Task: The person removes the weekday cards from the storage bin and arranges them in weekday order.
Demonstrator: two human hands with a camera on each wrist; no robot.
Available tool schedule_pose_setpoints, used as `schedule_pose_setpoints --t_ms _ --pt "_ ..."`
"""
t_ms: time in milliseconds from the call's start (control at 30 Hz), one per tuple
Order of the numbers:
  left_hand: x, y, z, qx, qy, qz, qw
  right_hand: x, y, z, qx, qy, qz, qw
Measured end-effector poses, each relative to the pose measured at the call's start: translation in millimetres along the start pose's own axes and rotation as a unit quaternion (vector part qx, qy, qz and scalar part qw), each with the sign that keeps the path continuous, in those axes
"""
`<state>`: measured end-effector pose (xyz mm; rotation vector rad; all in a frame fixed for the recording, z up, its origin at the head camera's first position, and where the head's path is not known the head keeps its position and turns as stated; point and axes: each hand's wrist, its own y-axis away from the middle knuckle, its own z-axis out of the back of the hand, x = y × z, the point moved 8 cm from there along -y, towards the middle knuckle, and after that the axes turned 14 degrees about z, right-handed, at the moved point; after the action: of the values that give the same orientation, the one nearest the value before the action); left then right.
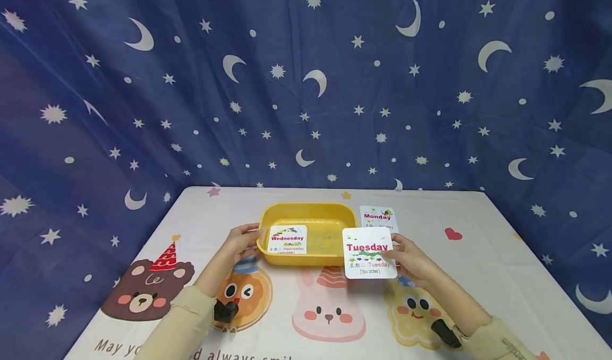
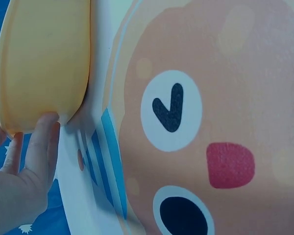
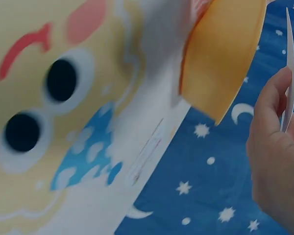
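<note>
My left hand (image 1: pixel 244 241) grips the left end of a yellow plastic tray (image 1: pixel 306 260), its fingertips at the rim and end wall in the left wrist view. Inside the tray, on the left, a white "Wednesday" card (image 1: pixel 287 239) lies face up. My right hand (image 1: pixel 410 259) pinches a white "Tuesday" card (image 1: pixel 367 240) by its right edge. That card faces the head camera and overlaps the tray's right front corner in this view. Seen edge-on in the right wrist view, the same card (image 3: pixel 290 68) stands between thumb and fingers.
A "Monday" card (image 1: pixel 377 216) lies on the table beyond the tray's right end, partly covered by the held card. The white tablecloth (image 1: pixel 430 216) carries cartoon prints. A dark blue curtain (image 1: pixel 287 94) with moons and stars hangs behind the table.
</note>
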<state>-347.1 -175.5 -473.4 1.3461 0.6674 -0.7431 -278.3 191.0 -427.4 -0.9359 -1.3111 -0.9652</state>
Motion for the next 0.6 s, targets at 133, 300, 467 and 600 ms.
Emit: schedule_pose_setpoints --t_ms 133,300,467,600 --pt "1.0 -1.4 2.3 -0.002 0.002 0.005 1.0 -7.0 3.6 17.2 -0.013 0.0 -0.005 0.9999" --pt "1.3 -2.0 2.4 -0.002 0.0 0.002 1.0 -18.1 5.5 40.9 -0.045 0.005 -0.017 0.9988" --pt "-0.4 -0.7 1.2 0.004 0.005 -0.004 1.0 -26.5 6.4 60.1 -0.063 0.004 -0.029 0.9976" --pt "-0.1 -0.1 0.8 0.005 0.006 -0.003 1.0 -30.2 6.3 69.9 -0.065 -0.005 -0.024 0.9976"
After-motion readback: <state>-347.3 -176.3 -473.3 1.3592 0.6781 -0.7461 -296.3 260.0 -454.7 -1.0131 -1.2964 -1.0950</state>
